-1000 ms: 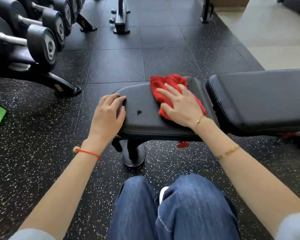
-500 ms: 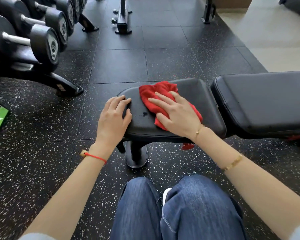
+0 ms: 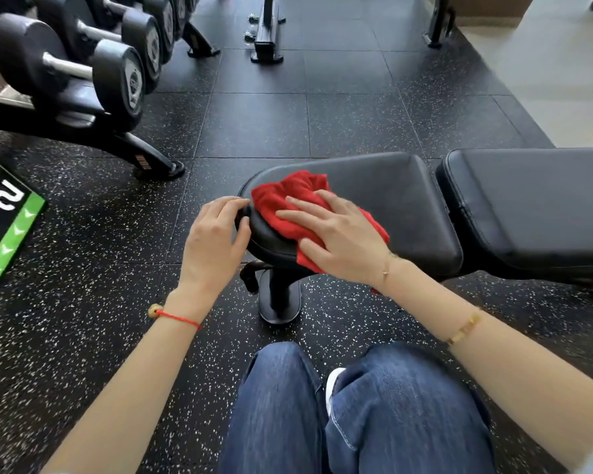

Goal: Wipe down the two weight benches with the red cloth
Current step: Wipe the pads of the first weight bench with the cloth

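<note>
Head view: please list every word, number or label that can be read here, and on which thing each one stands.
Green-edged black mat: large white characters, cut off at the frame edge and upside down; not readable for certain.
Dumbbell end caps: markings too blurred.
Rack foot label: too small.
Bench pads: no text.

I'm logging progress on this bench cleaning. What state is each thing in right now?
red cloth: bunched, pressed flat on the seat pad's rounded end
right hand: open, palm down on the cloth
left hand: cupped on the pad's end
seat pad: level, partly covered
back pad: flat, untouched
dumbbells: racked
</note>
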### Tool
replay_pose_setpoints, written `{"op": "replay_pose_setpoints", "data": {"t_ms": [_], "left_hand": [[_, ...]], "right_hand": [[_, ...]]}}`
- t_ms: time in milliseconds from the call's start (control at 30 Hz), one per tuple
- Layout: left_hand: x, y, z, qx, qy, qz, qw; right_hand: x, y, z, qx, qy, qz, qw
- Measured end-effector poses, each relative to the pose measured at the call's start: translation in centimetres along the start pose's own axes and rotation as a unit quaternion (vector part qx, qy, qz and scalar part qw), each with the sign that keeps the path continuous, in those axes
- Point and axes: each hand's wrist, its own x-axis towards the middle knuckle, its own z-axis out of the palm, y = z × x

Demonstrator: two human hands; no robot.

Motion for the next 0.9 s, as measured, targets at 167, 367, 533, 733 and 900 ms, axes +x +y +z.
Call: {"op": "replay_pose_setpoints", "data": {"t_ms": [167, 367, 533, 733, 900], "left_hand": [[-0.2, 0.4, 0.1, -0.011, -0.007, -0.008, 1.0], [-0.2, 0.8, 0.3, -0.002, -0.002, -0.01, 1.0], [0.2, 1.1, 0.6, 0.011, 0.001, -0.006, 1.0], [1.3, 3.1, 1.7, 0.02, -0.031, 0.037, 0.999], [1.5, 3.4, 2.3, 0.023, -0.033, 0.043, 0.998]], "right_hand": [[-1.2, 3.7, -0.7, -0.01, 0.045, 0.1, 0.994], [3.3, 0.8, 0.1, -0.021, 0.008, 0.085, 0.996], [-1.0, 1.8, 0.0, -0.011, 0.041, 0.072, 0.996], [2.0, 5.9, -0.7, -0.018, 0.046, 0.221, 0.974], [-0.2, 4.5, -0.6, -0.022, 0.03, 0.112, 0.993]]}}
